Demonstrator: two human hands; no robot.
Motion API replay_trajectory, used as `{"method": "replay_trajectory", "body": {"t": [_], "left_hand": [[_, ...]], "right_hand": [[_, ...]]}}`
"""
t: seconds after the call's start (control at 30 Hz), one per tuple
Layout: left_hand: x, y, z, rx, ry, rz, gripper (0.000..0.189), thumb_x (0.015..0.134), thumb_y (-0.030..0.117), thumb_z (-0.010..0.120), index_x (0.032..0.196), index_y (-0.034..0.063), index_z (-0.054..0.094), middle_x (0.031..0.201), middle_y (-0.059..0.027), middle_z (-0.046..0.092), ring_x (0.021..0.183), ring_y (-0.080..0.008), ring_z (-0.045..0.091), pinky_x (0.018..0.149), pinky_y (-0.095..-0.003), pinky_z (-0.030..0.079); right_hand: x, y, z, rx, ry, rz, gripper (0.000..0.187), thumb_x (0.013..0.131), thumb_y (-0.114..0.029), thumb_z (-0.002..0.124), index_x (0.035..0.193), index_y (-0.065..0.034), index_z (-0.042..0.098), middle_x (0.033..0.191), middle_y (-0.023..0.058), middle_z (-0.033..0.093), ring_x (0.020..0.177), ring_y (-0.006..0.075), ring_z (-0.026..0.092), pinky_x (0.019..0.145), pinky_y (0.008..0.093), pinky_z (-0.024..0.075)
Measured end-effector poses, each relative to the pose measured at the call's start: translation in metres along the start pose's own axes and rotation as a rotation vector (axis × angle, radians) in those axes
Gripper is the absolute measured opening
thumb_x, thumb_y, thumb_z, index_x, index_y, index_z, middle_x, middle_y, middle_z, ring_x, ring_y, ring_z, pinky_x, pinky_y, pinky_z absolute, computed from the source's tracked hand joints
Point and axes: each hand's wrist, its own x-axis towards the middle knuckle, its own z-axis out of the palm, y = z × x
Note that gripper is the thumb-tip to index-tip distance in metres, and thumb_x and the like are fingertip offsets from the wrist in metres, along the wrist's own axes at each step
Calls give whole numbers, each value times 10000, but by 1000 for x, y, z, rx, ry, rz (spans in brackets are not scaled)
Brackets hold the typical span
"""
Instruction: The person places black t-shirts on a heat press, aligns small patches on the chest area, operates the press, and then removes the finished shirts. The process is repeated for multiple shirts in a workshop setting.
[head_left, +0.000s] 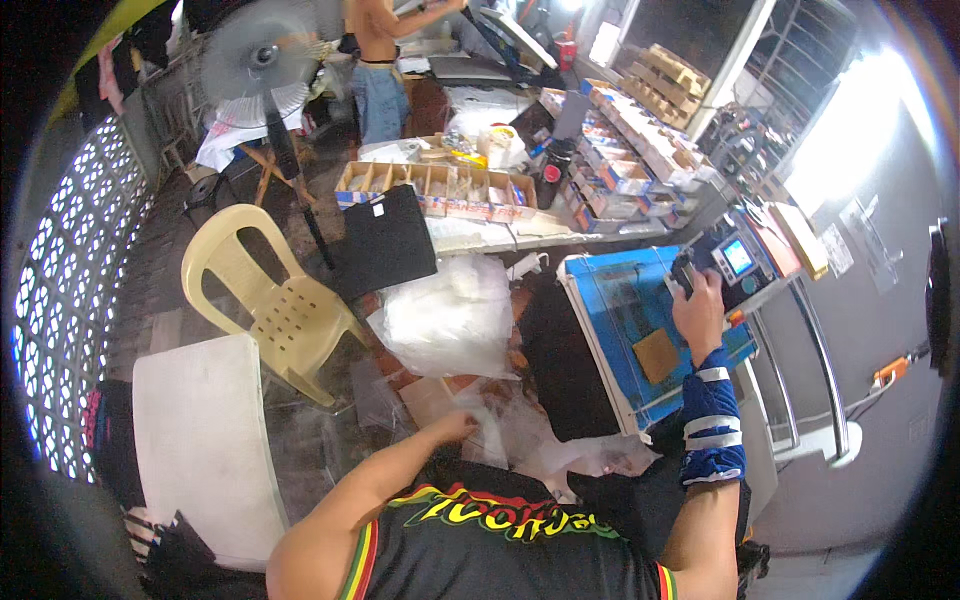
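My right hand (700, 307) is closed around the dark handle (684, 271) of a heat press, beside its control box with a lit display (738, 256). Below the hand lies the press's blue platen cover (622, 300) with a brown square patch (656, 355) on it. A blue wrap with pale bands (712, 427) covers my right forearm. My left hand (456, 426) is near my body, over or beside crumpled translucent sheets (487, 431); its fingers are partly hidden, and I cannot tell whether it holds anything. Dark fabric (562, 360) hangs left of the press.
A beige plastic chair (289, 315) and a white board (199, 442) stand at left. Ahead, a table holds a divided cardboard box (442, 196) and several more boxes. A wrapped white bundle (450, 315) lies before it. Beyond are a spinning fan (262, 56) and another person (375, 67).
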Motion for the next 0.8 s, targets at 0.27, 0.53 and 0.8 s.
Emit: {"method": "replay_trajectory", "body": {"t": [0.27,0.53,0.8], "left_hand": [[-197,-187,-25,-3,60,-960,362,809,285,666,1031,20,772,1146,-255,708,1110,-380,680,922,-464,534],[-270,-177,35,0,-126,-870,343,811,275,668,1033,35,773,1124,-234,721,1074,-378,693,888,-469,542],[-140,-121,32,129,5,-412,326,813,265,671,1034,49,774,1102,-212,733,1039,-377,705,855,-474,550]], "right_hand": [[14,-2,38,-214,-258,289,346,877,-282,648,1051,16,640,968,253,717,927,423,712,816,497,583],[-3,19,46,-87,-111,164,336,795,-189,645,1064,12,628,979,252,721,916,400,716,820,498,579],[-17,20,38,-106,-79,0,582,744,-166,699,1250,71,539,1155,234,639,1068,397,649,931,466,533]]}}
